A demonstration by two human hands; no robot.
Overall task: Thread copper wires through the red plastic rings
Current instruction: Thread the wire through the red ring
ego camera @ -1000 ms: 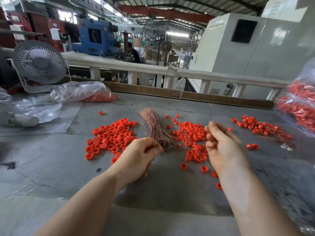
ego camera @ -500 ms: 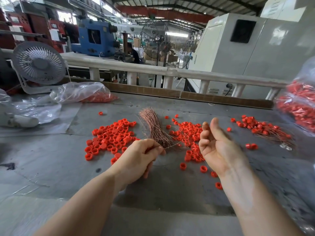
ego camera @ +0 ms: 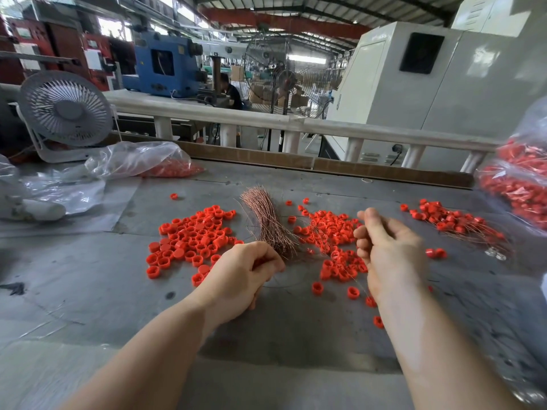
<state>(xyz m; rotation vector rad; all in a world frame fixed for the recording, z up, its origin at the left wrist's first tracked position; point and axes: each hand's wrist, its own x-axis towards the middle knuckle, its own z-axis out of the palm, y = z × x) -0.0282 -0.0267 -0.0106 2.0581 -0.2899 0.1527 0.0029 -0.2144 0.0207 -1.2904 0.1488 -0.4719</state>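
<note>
A bundle of copper wires [ego camera: 270, 223] lies on the grey table [ego camera: 88, 276] between two loose piles of red plastic rings, the left pile [ego camera: 192, 241] and the middle pile [ego camera: 331, 232]. My left hand [ego camera: 245, 276] rests at the bundle's near end with its fingers curled, pinching a thin copper wire that arcs away below it. My right hand [ego camera: 390, 253] hovers over the middle pile's right edge, palm turned left and fingers loosely curled, with nothing seen in it. A third heap of rings with wires through them [ego camera: 453, 223] lies to the right.
A clear bag of red parts [ego camera: 521, 184] bulges in at the right edge. Another bag with red rings [ego camera: 165, 167] and loose plastic sheets lie at the back left beside a small white fan [ego camera: 65, 113]. Stray rings [ego camera: 352, 292] dot the near table. A white rail [ego camera: 266, 119] borders the far side.
My right hand uncurled, lifted slightly and now hangs half curled over the middle pile. My left hand has stayed at the bundle's end.
</note>
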